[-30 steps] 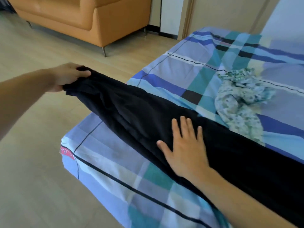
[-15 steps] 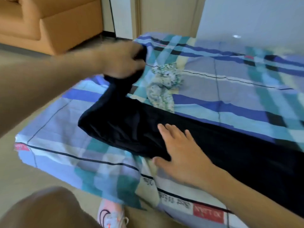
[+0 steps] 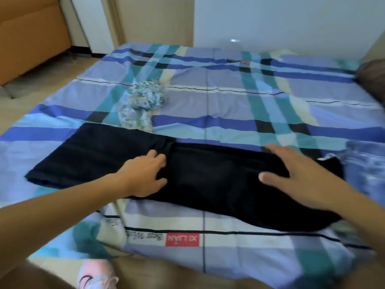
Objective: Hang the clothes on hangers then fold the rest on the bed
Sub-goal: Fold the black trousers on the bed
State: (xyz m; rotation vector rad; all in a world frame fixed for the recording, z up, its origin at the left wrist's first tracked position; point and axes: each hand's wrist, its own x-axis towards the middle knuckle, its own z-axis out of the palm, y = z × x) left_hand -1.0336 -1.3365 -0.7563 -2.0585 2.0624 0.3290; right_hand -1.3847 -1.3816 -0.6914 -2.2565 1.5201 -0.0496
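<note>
A black garment [image 3: 208,180] lies flat and folded across the near part of the bed [image 3: 229,105], which has a blue, teal and cream plaid sheet. My left hand [image 3: 145,174] rests on the garment's middle, fingers loosely bent at a fold edge. My right hand [image 3: 291,176] lies flat on its right part, fingers spread. A crumpled green floral garment [image 3: 141,105] sits just behind the black one.
An orange sofa [image 3: 31,38] stands at the far left on the wooden floor. A blue cloth [image 3: 366,163] lies at the bed's right edge, a dark cushion [image 3: 373,80] at the far right. My shoe [image 3: 95,274] shows below the bed's front edge.
My left hand carried the garment's end over to the right, laid it down and let go. My right hand slid right along the garment. The view swung to the right.
</note>
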